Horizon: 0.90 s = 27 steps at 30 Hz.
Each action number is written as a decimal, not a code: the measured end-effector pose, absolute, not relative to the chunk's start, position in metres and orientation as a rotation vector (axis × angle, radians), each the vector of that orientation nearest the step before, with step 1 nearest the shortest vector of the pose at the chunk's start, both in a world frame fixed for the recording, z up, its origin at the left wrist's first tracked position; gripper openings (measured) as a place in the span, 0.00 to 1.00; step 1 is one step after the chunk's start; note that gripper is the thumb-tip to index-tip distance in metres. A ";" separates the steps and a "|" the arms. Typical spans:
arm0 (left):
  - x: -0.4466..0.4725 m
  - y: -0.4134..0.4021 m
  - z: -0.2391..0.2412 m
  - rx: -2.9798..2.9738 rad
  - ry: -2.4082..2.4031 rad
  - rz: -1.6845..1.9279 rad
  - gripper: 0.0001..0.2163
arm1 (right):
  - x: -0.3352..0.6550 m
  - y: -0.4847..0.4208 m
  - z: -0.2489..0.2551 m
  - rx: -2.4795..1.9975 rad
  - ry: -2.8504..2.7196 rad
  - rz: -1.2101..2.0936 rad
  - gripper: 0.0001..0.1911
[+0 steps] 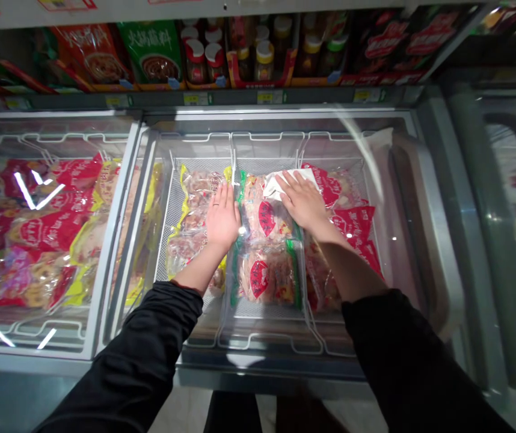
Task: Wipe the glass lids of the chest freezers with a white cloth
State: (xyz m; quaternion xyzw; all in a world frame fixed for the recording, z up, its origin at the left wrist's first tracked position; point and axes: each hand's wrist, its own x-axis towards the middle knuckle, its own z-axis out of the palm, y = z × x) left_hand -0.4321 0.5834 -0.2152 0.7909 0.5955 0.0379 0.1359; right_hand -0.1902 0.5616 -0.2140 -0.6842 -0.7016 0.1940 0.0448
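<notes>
My left hand [222, 218] lies flat, fingers stretched out and close together, on the clear glass lid [264, 322] of a freezer, with nothing in it. A ring shows on one finger. To its right, my right hand [302, 201] is spread flat over a crumpled white cloth or tissue [273, 187], pressing it against the glass. The cloth sticks out on both sides of the fingers. Beneath the lid are clear bags of frozen meat with red labels [258, 278], yellow-edged bags [201, 183] and red bags [355, 222], sorted in wire baskets [267, 310].
Another freezer section [36, 234] with red and yellow bags adjoins on the left, its glass reflecting lights. A curved grey frame [450, 282] borders the right side. Above the back edge runs a shelf with jars [264, 59] and a green packet [150, 51].
</notes>
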 end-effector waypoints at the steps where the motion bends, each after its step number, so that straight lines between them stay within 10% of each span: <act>1: -0.432 0.584 -0.215 2.295 1.718 0.100 0.29 | -0.192 0.556 -0.214 -2.147 -2.078 0.578 0.31; 27: -0.297 0.542 -0.214 2.059 1.695 0.358 0.29 | -0.152 0.514 -0.214 -2.021 -2.180 0.578 0.31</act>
